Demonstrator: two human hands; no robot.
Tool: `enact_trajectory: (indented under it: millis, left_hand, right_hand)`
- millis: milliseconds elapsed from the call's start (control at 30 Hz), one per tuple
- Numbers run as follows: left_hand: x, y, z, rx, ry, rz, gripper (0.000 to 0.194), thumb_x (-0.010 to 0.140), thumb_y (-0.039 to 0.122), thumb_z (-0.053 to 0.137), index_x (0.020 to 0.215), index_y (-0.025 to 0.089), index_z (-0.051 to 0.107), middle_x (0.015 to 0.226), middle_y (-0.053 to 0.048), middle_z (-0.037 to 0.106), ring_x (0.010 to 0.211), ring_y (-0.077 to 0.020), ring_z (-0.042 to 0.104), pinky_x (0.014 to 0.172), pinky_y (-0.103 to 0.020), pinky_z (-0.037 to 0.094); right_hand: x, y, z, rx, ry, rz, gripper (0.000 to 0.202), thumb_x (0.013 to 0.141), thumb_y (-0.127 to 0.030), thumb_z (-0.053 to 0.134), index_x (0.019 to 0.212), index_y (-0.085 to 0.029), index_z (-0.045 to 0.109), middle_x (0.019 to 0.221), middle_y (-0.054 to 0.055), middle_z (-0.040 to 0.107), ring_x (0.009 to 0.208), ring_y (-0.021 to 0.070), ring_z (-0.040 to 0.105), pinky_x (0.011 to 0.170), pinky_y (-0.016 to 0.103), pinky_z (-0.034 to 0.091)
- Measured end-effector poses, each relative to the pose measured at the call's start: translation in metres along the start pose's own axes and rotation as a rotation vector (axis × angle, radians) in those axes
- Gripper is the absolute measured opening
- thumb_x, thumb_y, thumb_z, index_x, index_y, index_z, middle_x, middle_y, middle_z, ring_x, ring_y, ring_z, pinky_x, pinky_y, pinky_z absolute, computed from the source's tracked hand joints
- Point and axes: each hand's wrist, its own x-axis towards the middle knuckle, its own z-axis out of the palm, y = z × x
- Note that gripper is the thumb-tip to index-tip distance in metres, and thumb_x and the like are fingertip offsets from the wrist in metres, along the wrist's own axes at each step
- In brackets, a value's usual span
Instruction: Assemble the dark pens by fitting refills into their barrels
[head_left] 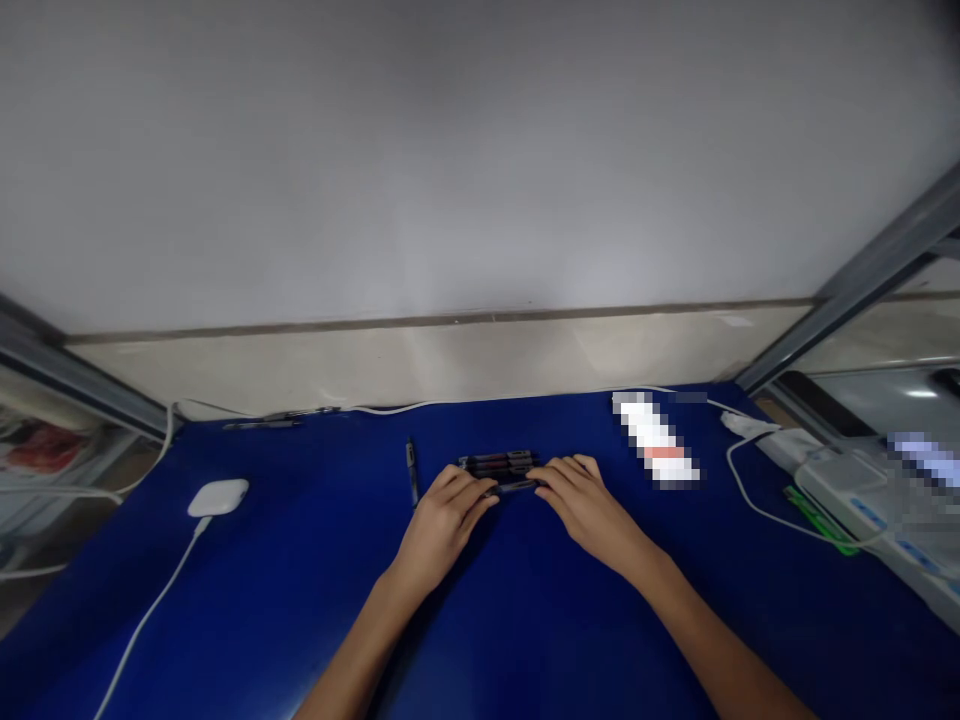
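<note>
Several dark pens (499,460) lie side by side, crosswise, on the blue tabletop between my hands. The nearest pen (514,487) is held at its two ends, the left end by my left hand (448,520) and the right end by my right hand (579,500). Both hands have their fingers closed around the ends, and the fingertips cover those parts. To the left of my left hand, a single dark pen (412,470) lies apart, pointing away from me.
At left a white case (218,497) has a cable plugged in. More pens (277,420) lie along the back edge by the wall. A pixelated white item (656,440) is at right, with a power strip (862,515), cables and a green packet (821,520) beyond it.
</note>
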Motion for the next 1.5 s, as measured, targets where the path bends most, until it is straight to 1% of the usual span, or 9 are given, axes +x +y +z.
enact_trajectory:
  millis: [100, 233, 600, 833, 933, 1033, 1167, 1300, 1500]
  left_hand:
    - [-0.003, 0.01, 0.009, 0.094, 0.016, 0.074, 0.022, 0.096, 0.027, 0.052, 0.109, 0.018, 0.066, 0.087, -0.005, 0.069, 0.084, -0.0181, 0.056, 0.079, -0.034, 0.051]
    - [-0.005, 0.018, 0.012, 0.13, -0.009, 0.115, 0.021, 0.095, 0.032, 0.052, 0.096, 0.02, 0.069, 0.08, -0.005, 0.067, 0.08, -0.0176, 0.056, 0.075, -0.033, 0.049]
    - [0.001, 0.0, -0.001, 0.249, 0.031, -0.003, 0.024, 0.095, 0.03, 0.052, 0.079, 0.018, 0.066, 0.073, -0.003, 0.062, 0.078, -0.0172, 0.051, 0.073, -0.031, 0.045]
    - [0.002, -0.005, -0.006, 0.353, 0.061, -0.133, 0.034, 0.098, 0.031, 0.045, 0.069, 0.019, 0.06, 0.067, -0.002, 0.057, 0.074, -0.0164, 0.05, 0.076, -0.03, 0.043]
    - [0.002, -0.008, -0.01, 0.436, 0.101, -0.279, 0.036, 0.098, 0.035, 0.043, 0.068, 0.02, 0.057, 0.068, -0.003, 0.058, 0.074, -0.0176, 0.052, 0.072, -0.029, 0.042]
    - [0.002, -0.015, -0.02, 0.521, 0.109, -0.564, 0.034, 0.096, 0.043, 0.042, 0.075, 0.021, 0.057, 0.071, -0.005, 0.063, 0.073, -0.0208, 0.057, 0.06, -0.028, 0.037]
    - [0.001, -0.028, -0.035, 0.535, -0.081, -0.92, 0.046, 0.089, 0.062, 0.04, 0.08, 0.022, 0.06, 0.067, -0.007, 0.064, 0.063, -0.0255, 0.061, 0.051, -0.028, 0.03]
    - [0.0, -0.039, -0.043, 0.475, -0.193, -1.002, 0.043, 0.085, 0.063, 0.043, 0.077, 0.025, 0.063, 0.073, -0.006, 0.068, 0.071, -0.0286, 0.064, 0.053, -0.029, 0.032]
    - [-0.002, -0.047, -0.051, 0.451, -0.195, -1.046, 0.036, 0.085, 0.058, 0.046, 0.077, 0.026, 0.063, 0.075, -0.005, 0.069, 0.076, -0.028, 0.064, 0.054, -0.029, 0.032]
  right_hand:
    - [-0.002, -0.017, 0.006, -0.029, -0.034, -0.047, 0.024, 0.101, -0.031, 0.042, 0.118, -0.021, 0.056, 0.103, 0.007, 0.062, 0.095, 0.0212, 0.056, 0.09, 0.041, 0.041]
    - [-0.003, -0.034, 0.01, -0.035, -0.029, -0.017, 0.027, 0.096, -0.044, 0.049, 0.093, -0.019, 0.059, 0.09, 0.006, 0.059, 0.086, 0.0216, 0.052, 0.082, 0.039, 0.041]
    - [-0.004, -0.024, 0.004, -0.078, 0.111, -0.04, 0.017, 0.09, -0.028, 0.052, 0.075, -0.019, 0.053, 0.075, 0.002, 0.054, 0.079, 0.0185, 0.046, 0.085, 0.039, 0.034]
    - [-0.004, -0.023, 0.001, -0.024, 0.11, -0.07, 0.015, 0.088, -0.026, 0.052, 0.076, -0.019, 0.052, 0.074, 0.001, 0.053, 0.078, 0.0172, 0.046, 0.084, 0.038, 0.033]
    - [-0.005, -0.023, 0.001, -0.008, 0.093, -0.088, 0.016, 0.089, -0.03, 0.054, 0.076, -0.019, 0.053, 0.076, 0.001, 0.054, 0.078, 0.0174, 0.047, 0.083, 0.037, 0.033]
    - [-0.005, -0.024, 0.001, 0.002, 0.089, -0.094, 0.015, 0.088, -0.028, 0.053, 0.076, -0.019, 0.054, 0.075, 0.001, 0.054, 0.077, 0.0171, 0.047, 0.083, 0.038, 0.034]
    - [-0.005, -0.026, 0.003, 0.021, 0.078, -0.123, 0.016, 0.089, -0.029, 0.053, 0.077, -0.019, 0.055, 0.075, 0.001, 0.055, 0.077, 0.0167, 0.047, 0.083, 0.037, 0.034]
    - [-0.005, -0.026, 0.004, 0.034, 0.106, -0.125, 0.015, 0.088, -0.024, 0.052, 0.075, -0.018, 0.053, 0.072, 0.0, 0.052, 0.075, 0.0154, 0.046, 0.083, 0.037, 0.034]
    - [-0.006, -0.026, 0.004, 0.052, 0.086, -0.125, 0.014, 0.088, -0.025, 0.054, 0.075, -0.018, 0.053, 0.073, -0.001, 0.051, 0.075, 0.0147, 0.044, 0.082, 0.036, 0.033]
